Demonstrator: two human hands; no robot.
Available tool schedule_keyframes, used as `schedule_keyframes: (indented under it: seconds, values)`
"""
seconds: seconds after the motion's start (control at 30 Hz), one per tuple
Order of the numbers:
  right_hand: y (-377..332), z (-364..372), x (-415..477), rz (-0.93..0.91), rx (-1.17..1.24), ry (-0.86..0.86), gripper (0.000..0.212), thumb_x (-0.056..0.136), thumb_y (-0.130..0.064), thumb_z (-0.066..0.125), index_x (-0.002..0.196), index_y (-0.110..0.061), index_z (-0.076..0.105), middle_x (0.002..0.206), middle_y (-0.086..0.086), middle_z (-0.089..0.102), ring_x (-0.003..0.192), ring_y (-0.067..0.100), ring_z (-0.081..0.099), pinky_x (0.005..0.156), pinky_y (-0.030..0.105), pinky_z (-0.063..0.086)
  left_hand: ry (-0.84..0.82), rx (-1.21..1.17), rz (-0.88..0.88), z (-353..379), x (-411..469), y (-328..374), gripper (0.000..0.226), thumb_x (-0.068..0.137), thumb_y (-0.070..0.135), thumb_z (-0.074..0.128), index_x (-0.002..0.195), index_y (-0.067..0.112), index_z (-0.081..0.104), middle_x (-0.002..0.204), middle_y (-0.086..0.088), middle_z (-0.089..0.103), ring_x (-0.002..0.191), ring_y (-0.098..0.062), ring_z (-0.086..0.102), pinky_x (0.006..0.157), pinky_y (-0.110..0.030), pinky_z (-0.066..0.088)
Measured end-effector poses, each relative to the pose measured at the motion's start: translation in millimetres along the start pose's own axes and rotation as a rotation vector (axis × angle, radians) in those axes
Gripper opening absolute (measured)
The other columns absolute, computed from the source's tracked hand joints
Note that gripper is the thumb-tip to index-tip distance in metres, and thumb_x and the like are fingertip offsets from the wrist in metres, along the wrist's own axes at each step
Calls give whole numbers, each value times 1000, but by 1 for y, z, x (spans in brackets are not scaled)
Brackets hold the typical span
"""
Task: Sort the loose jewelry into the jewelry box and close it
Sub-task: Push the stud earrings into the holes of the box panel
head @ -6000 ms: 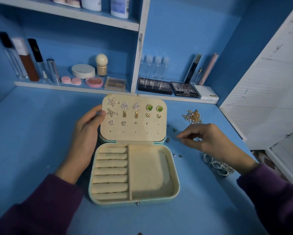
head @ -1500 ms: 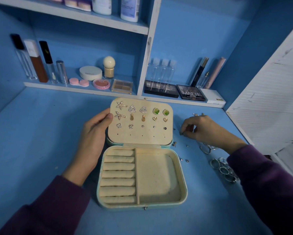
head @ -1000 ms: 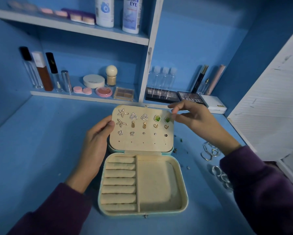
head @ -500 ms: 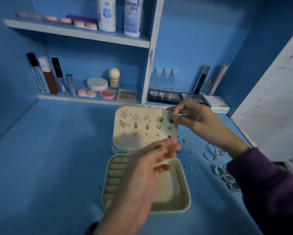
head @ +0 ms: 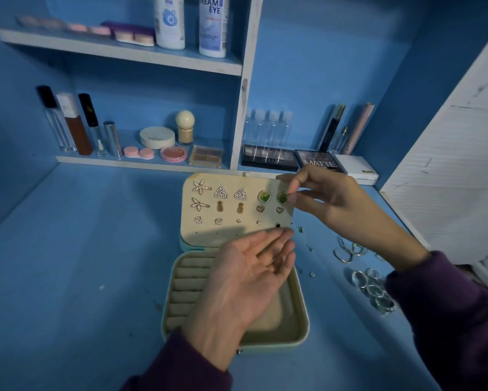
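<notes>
The pale green jewelry box lies open on the blue desk, its beige lid panel upright and studded with several earrings. My right hand pinches something small at the lid's upper right corner, next to the right green stone earring. My left hand hovers palm up over the box tray, fingers straight, holding nothing that I can make out. It hides much of the ring rolls and the tray compartment.
Silver rings and hoop earrings lie on the desk to the right of the box, with tiny studs and backs scattered nearer it. Cosmetics fill the low shelf behind. A white slatted panel stands at right.
My right hand rose from the loose pieces on the desk to the lid's upper right corner. My left hand let go of the lid's left edge and turned palm up over the tray.
</notes>
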State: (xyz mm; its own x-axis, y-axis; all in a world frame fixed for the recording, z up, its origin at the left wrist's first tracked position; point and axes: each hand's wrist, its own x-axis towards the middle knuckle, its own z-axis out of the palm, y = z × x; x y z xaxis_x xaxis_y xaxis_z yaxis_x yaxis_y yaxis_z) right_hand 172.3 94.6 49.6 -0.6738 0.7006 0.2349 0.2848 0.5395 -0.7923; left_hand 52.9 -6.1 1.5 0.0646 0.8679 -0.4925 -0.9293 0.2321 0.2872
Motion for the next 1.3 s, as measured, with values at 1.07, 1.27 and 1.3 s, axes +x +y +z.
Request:
schedule_keyframes:
  seconds: [1.07, 1.27, 1.3]
  values:
    - [-2, -4, -2, 161, -218, -444, 10, 81, -4, 69, 79, -14, 69, 78, -2, 72, 77, 12, 66, 70, 21, 48, -179, -186, -43, -39, -27, -32, 72, 88, 57, 35, 112, -3, 67, 122, -23, 62, 123, -36, 49, 102, -47, 36]
    - [-1, -5, 0, 141, -235, -476, 10, 81, -4, 68, 81, -13, 71, 79, -2, 72, 81, 14, 68, 72, 19, 50, -185, -187, -40, -40, -25, -33, 76, 88, 61, 33, 113, -2, 67, 122, -22, 62, 123, -35, 49, 101, -46, 36]
    - [-1, -5, 1, 138, -237, -478, 9, 81, -4, 68, 82, -13, 72, 79, -1, 72, 81, 15, 68, 73, 19, 50, -185, -188, -41, -40, -25, -33, 76, 88, 61, 33, 113, -2, 67, 123, -22, 62, 123, -35, 49, 102, -46, 36]
